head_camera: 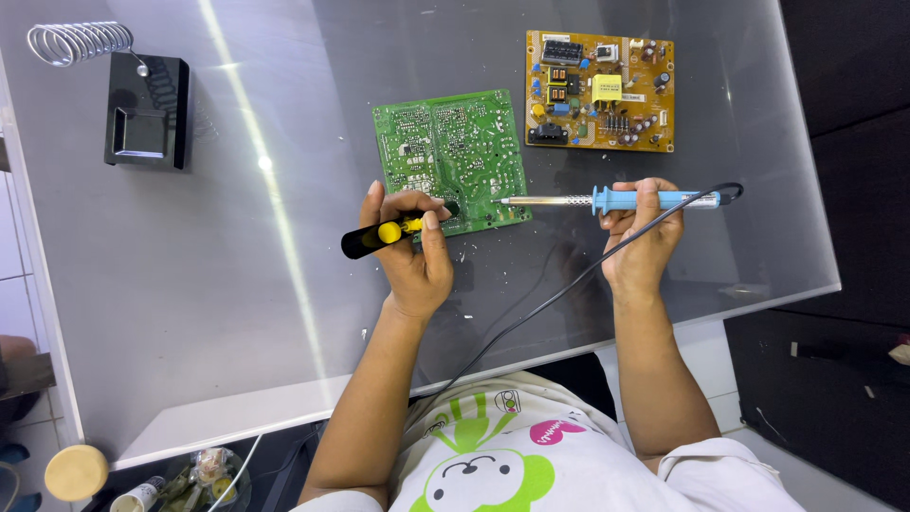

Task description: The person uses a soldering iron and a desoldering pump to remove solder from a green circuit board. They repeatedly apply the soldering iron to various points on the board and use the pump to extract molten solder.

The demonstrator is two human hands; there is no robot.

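Note:
A green circuit board (445, 152) lies solder side up on the glass table (218, 284). My left hand (412, 251) grips a black and yellow desoldering pump (384, 233), its tip resting on the board's lower right corner. My right hand (645, 237) holds a blue-handled soldering iron (607, 199) horizontally, its metal tip pointing left and meeting the board's right edge near the pump's tip. The iron's black cable (531, 308) runs down across the table toward my body.
A yellow circuit board (599, 90) with components facing up lies behind the green one. A black soldering iron stand (144, 109) with a coiled wire holder sits at the far left. Small solder bits lie near the green board. The table's front edge is close to my body.

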